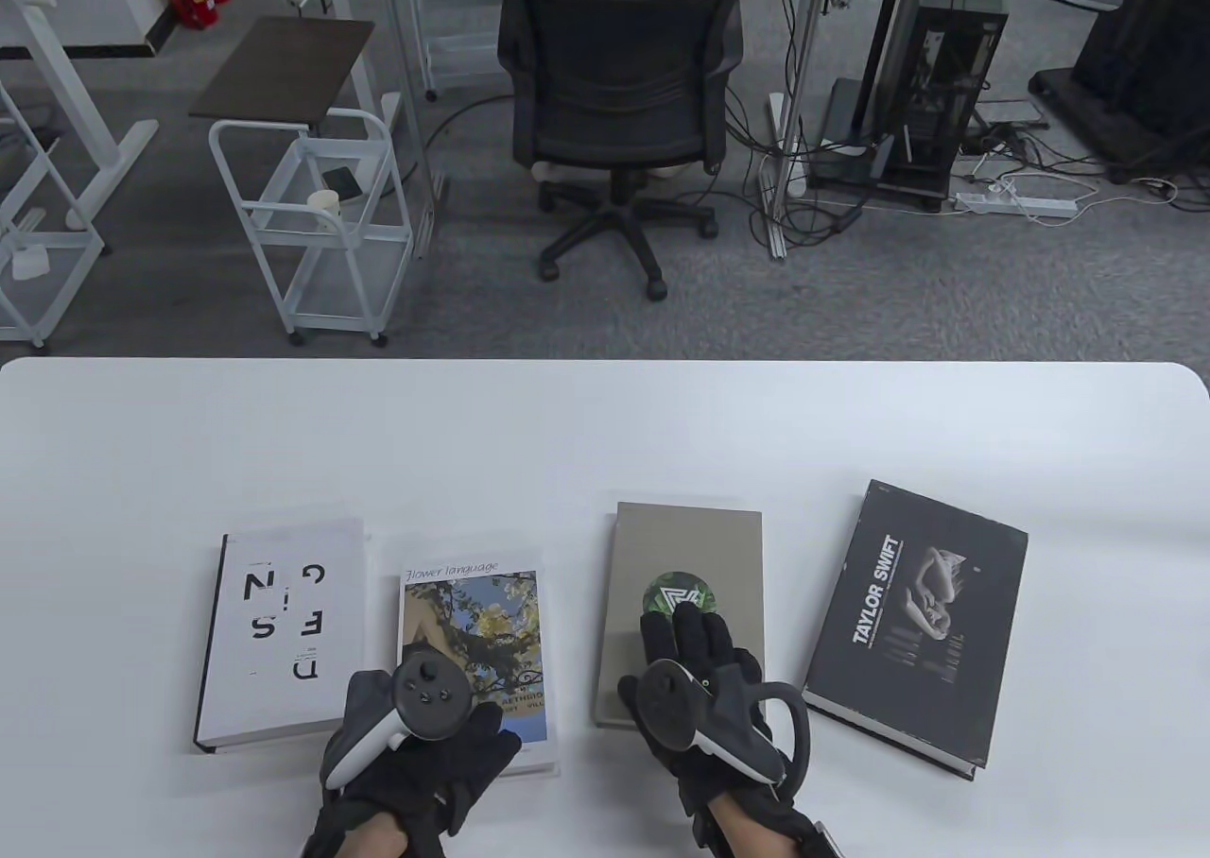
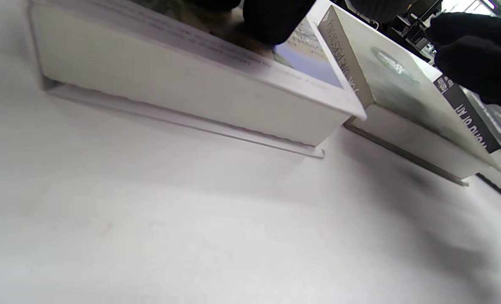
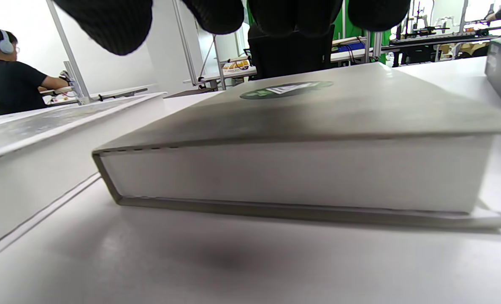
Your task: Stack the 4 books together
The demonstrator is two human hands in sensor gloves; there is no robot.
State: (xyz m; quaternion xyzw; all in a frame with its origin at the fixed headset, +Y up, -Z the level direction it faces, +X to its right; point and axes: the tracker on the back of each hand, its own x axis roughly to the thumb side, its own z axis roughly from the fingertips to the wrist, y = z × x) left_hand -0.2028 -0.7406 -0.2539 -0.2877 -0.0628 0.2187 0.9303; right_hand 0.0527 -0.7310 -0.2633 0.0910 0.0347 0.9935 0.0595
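Four books lie in a row on the white table [image 1: 605,433]: a white lettered book [image 1: 284,631], a "Flower language" book [image 1: 477,612], a grey book with a round green emblem [image 1: 690,556] and a black Taylor Swift book [image 1: 917,622]. My left hand [image 1: 425,735] lies open over the near end of the flower book; in the left wrist view a fingertip [image 2: 275,14] rests on its cover [image 2: 191,93]. My right hand [image 1: 690,636] is open over the near half of the grey book, fingers stretched flat. In the right wrist view its fingertips [image 3: 106,21] hang just over the grey cover [image 3: 296,169].
The books lie flat with narrow gaps between them. The black book is angled, at the far right. The table's far half is bare white surface. Beyond the far edge stand an office chair [image 1: 619,93] and a white cart [image 1: 312,215].
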